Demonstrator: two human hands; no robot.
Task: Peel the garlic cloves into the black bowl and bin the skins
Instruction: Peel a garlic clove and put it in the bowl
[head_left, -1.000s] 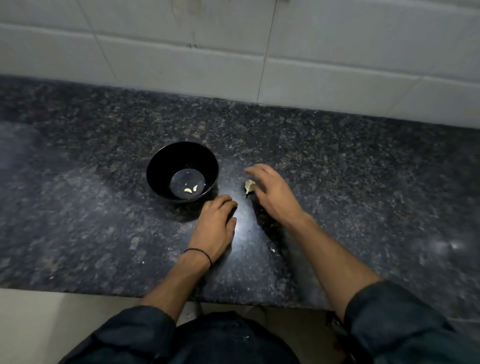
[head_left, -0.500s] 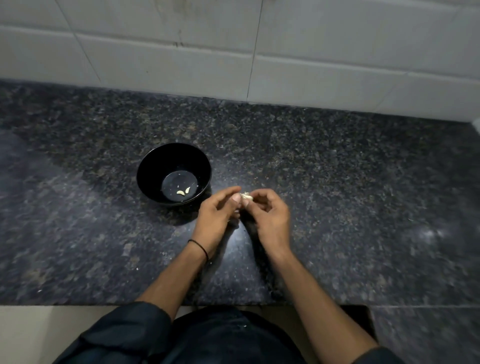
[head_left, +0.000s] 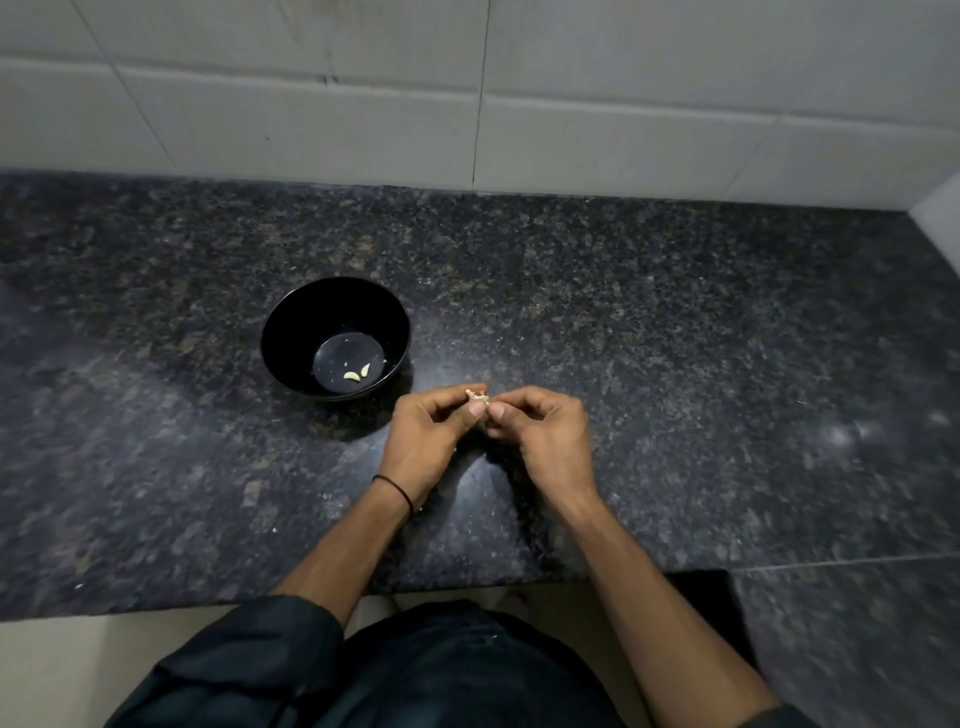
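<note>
A black bowl (head_left: 291, 332) stands on the dark granite counter (head_left: 675, 364), left of my hands. Two peeled garlic cloves (head_left: 357, 373) lie on its bottom. My left hand (head_left: 431, 436) and my right hand (head_left: 545, 441) meet just right of the bowl, a little above the counter. Both pinch one small pale garlic clove (head_left: 477, 397) between thumb and fingertips. Papery skin sticks out at its top. Most of the clove is hidden by the fingers. No bin is in view.
A white tiled wall (head_left: 467, 104) runs along the back of the counter and turns forward at the far right. The counter's front edge is close to my body, with a dark gap (head_left: 701, 597) at the lower right. Small skin flecks (head_left: 274, 530) lie on the granite.
One second ago my right hand reached for the clove on the counter while my left lay flat. Both hands have since come together and now pinch the clove between them.
</note>
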